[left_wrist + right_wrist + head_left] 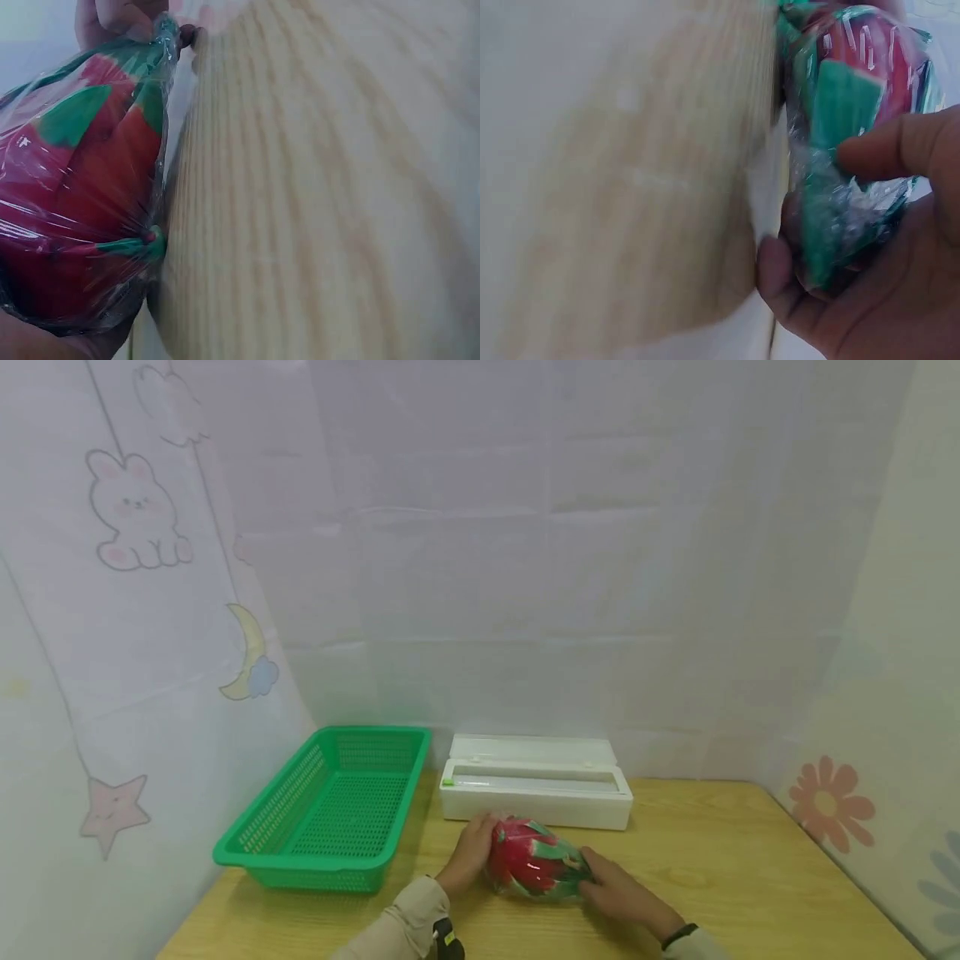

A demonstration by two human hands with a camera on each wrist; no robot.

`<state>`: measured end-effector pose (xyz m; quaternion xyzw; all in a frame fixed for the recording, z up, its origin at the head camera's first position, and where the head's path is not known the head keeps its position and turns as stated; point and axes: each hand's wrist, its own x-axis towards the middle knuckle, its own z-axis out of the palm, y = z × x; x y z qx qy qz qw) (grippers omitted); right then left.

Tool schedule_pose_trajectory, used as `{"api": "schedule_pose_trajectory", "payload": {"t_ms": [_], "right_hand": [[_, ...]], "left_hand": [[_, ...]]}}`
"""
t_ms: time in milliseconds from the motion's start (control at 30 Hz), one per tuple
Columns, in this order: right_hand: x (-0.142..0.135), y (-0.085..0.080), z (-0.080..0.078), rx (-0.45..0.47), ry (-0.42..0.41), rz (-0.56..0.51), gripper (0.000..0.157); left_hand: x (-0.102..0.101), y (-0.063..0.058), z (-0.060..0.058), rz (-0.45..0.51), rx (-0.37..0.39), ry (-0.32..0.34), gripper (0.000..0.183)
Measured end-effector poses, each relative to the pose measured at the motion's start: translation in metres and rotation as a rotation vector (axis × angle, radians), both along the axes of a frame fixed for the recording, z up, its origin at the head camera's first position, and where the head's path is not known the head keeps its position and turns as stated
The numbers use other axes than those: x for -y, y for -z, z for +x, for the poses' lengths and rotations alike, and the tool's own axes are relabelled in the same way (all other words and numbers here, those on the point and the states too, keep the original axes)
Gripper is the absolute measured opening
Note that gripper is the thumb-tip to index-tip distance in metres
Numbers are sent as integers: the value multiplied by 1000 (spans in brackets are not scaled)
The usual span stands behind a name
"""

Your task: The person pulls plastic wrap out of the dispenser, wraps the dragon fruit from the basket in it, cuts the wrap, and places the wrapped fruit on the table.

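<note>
A red dragon fruit (528, 864) with green scales is wrapped in clear, shiny plastic film, held low over the wooden table between both hands. My left hand (472, 852) grips its rounded left end; in the left wrist view only part of that hand shows at the lower corner. At the other end, my right hand (618, 889) holds the green tips through the film. The right wrist view shows the right thumb (892, 150) over the wrapped fruit, with curled fingers (780, 277) below. Creased film (840, 202) bunches there.
Behind the fruit stands a white cling film box (536, 806), its lid (532, 749) raised and a roll inside. To the left is a green perforated plastic basket (345, 814). The wooden table (720, 860) reaches back to a hanging cloth (570, 568).
</note>
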<state>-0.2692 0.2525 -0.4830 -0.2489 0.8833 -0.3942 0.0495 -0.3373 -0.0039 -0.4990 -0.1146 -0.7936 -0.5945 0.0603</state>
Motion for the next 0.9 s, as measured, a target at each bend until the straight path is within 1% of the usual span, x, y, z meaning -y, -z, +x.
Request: {"api": "schedule_pose_trajectory", "payload": {"t_ms": [67, 100, 200, 233, 267, 300, 367, 433, 467, 500, 567, 633, 667, 733, 833, 900], "right_hand": [[1, -1, -2, 49, 16, -15, 28], [1, -1, -3, 80, 23, -30, 24], [1, -1, -4, 203, 44, -94, 20], [1, -1, -5, 248, 53, -103, 24], [2, -1, -5, 277, 61, -109, 31], [3, -1, -6, 309, 67, -119, 35], [5, -1, -7, 369, 78, -141, 45], [6, 0, -6, 392, 75, -139, 54], [7, 0, -6, 388, 67, -133, 58], [6, 1, -6, 379, 45, -123, 58], [5, 3, -8, 323, -1, -94, 64], [4, 5, -11, 248, -37, -59, 66], [4, 7, -13, 213, -38, -39, 66], [6, 9, -15, 143, -16, -11, 62], [10, 9, -17, 81, 67, 36, 55], [14, 9, -19, 47, 113, 60, 49]], "left_hand": [[0, 2, -2, 37, -21, 19, 38], [1, 3, -2, 55, -31, 33, 38], [2, 7, -4, 96, -61, 67, 38], [2, 8, -5, 111, -59, 76, 39], [2, 9, -5, 123, -55, 91, 41], [2, 10, -6, 131, -41, 98, 44], [1, 10, -7, 111, -14, 118, 49], [1, 9, -8, 84, 19, 150, 52], [1, 7, -7, 76, 34, 172, 53], [1, 6, -7, 61, 50, 188, 52], [2, 4, -8, 55, 59, 223, 51], [2, 4, -8, 69, 52, 232, 48], [1, 4, -9, 70, 45, 220, 46], [0, 4, -9, 63, 29, 170, 44], [-3, 2, -7, 50, 16, 87, 43], [-3, 0, -5, 41, 30, 42, 44]]}}
